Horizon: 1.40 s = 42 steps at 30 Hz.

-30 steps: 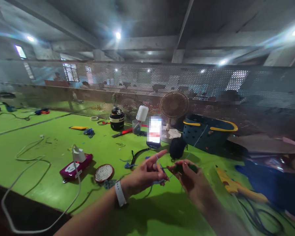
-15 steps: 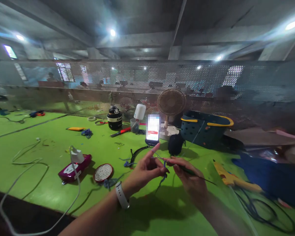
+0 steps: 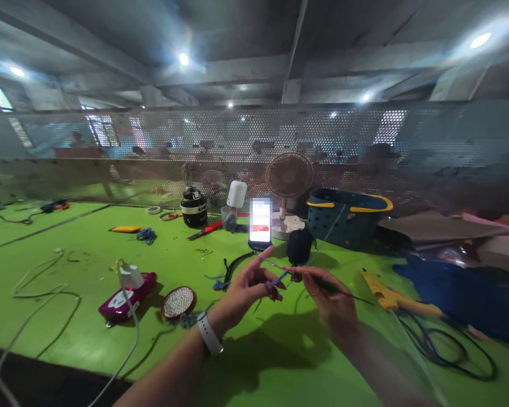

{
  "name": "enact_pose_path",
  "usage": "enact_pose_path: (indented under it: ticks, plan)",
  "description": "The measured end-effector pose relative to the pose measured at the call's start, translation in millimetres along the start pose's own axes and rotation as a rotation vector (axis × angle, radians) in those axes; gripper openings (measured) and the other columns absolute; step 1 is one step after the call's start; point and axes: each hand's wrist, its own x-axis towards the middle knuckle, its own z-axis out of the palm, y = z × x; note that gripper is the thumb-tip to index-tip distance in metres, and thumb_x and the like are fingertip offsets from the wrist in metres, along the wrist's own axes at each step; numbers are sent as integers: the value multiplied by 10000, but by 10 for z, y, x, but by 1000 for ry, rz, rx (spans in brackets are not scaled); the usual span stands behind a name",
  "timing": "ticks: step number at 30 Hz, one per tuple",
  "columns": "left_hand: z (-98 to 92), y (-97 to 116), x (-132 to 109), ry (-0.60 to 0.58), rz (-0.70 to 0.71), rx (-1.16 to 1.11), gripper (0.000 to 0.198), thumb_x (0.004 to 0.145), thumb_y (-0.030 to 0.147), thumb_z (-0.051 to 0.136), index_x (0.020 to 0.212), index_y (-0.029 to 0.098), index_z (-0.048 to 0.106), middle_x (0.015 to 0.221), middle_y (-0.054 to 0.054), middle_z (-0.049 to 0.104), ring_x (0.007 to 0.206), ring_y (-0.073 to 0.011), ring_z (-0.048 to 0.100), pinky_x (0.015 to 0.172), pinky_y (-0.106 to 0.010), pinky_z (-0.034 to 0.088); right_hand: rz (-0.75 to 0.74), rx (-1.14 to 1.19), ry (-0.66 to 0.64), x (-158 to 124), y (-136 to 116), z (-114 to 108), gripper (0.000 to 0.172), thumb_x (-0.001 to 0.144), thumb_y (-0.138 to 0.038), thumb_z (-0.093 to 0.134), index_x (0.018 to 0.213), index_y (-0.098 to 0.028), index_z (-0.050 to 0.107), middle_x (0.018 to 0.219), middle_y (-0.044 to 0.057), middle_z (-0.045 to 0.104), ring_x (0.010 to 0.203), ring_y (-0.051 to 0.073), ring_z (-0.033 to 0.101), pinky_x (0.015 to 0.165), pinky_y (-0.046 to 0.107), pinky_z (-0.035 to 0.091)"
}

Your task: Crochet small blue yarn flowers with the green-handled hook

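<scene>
My left hand (image 3: 241,294), with a white watch band (image 3: 209,333) on the wrist, pinches a small strip of blue yarn (image 3: 280,278) between thumb and fingers. Its index finger points up with a strand over it. My right hand (image 3: 333,305) grips a crochet hook (image 3: 326,284) with a green handle and a thin dark rear end. The hook's tip meets the yarn between both hands, though loops are too small to make out. Just beyond them sits a dark ball of yarn (image 3: 300,246). A lit phone (image 3: 260,226) stands upright behind my left fingertips.
A fan (image 3: 289,176) and a dark blue basket (image 3: 343,223) with yellow handles stand at the back. To the right lie a yellow glue gun (image 3: 390,294) and blue cloth (image 3: 458,299). Leftward are a purple power bank-like block (image 3: 127,299), a round studded disc (image 3: 178,302) and a white cable (image 3: 127,362).
The yarn strip, hanging below the fingers before, now stretches slantwise between my hands. My right hand has tilted a little with the hook. The whole view has shifted slightly.
</scene>
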Motion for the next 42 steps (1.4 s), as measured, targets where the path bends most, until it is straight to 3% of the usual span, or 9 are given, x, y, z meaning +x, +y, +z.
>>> enact_pose_path:
  ticks: [6, 12, 20, 28, 42]
  plan:
    - [77, 74, -8, 81, -39, -99, 749, 720, 212, 788, 1397, 166, 473, 827, -32, 683, 696, -136, 640, 702, -289, 497, -69, -49, -44, -59, 72, 34, 148, 896, -258, 639, 983, -297, 751, 1011, 29, 761, 988, 209, 685, 870, 358, 564]
    - [90, 43, 23, 146, -8, 6, 765, 672, 177, 843, 1359, 163, 507, 730, -11, 700, 639, -114, 632, 604, -222, 444, -201, -102, -65, -66, 33, 70, 191, 901, -243, 635, 1011, -354, 745, 1005, -5, 774, 974, 200, 689, 923, 380, 531]
    - [72, 80, 28, 126, 40, -23, 670, 680, 113, 829, 1297, 188, 580, 780, -12, 713, 733, -116, 651, 747, -258, 496, -142, -91, -22, -62, 49, 37, 172, 895, -254, 642, 999, -335, 753, 992, 8, 768, 978, 204, 688, 930, 377, 528]
    - [44, 77, 38, 115, -14, -29, 632, 708, 150, 814, 1297, 182, 584, 778, -20, 700, 700, -114, 629, 701, -251, 461, -65, -46, -28, -57, -8, 38, 155, 899, -307, 631, 986, -290, 758, 985, 34, 767, 904, 208, 711, 824, 343, 582]
    - [24, 88, 26, 87, -79, -185, 665, 686, 117, 822, 1299, 150, 567, 723, -3, 676, 632, -89, 601, 640, -220, 435, -45, 27, -41, -48, -41, 28, 136, 893, -293, 642, 954, -300, 763, 974, 26, 772, 887, 188, 712, 829, 313, 583]
